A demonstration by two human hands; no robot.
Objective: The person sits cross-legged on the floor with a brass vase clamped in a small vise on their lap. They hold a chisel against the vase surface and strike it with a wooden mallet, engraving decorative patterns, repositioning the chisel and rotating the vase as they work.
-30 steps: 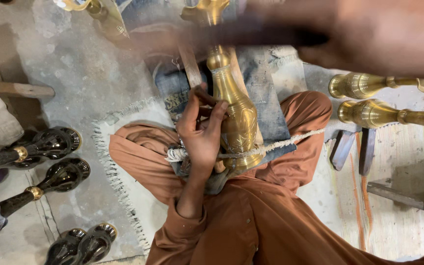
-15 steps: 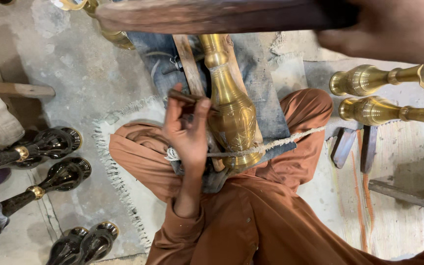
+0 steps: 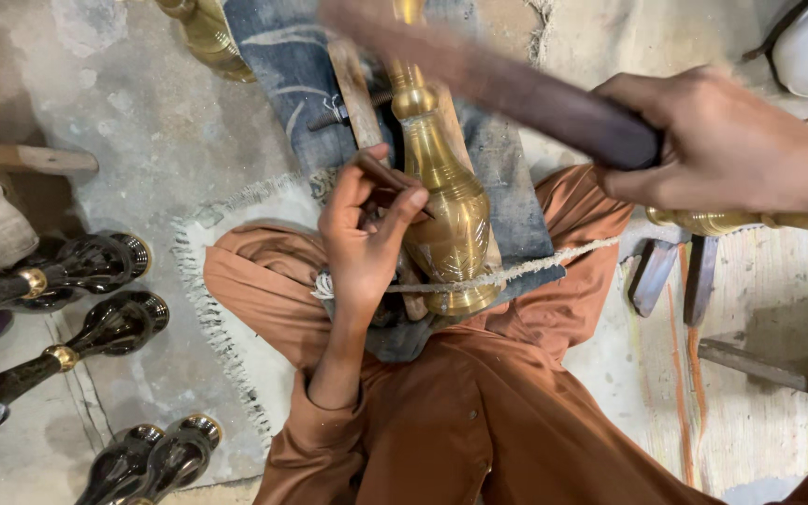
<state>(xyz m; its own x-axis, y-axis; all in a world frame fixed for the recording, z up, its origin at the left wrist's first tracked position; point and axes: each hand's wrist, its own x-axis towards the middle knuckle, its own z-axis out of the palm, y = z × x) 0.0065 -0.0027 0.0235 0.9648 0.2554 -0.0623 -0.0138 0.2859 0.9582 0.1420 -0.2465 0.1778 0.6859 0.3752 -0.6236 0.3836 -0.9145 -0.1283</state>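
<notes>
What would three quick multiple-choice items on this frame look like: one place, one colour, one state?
1. Where do the black vases lie? A left floor; B on the lap; C on a shelf
2. Colour of the person's clothes? A white; B rust orange; C green
3. The right hand is: A empty; B flat on the floor; C gripping a dark stick

A: the black vases lie on the floor at left.
B: the clothes are rust orange.
C: the right hand grips the dark stick, while the left hand holds a small tool against the brass vase.
</notes>
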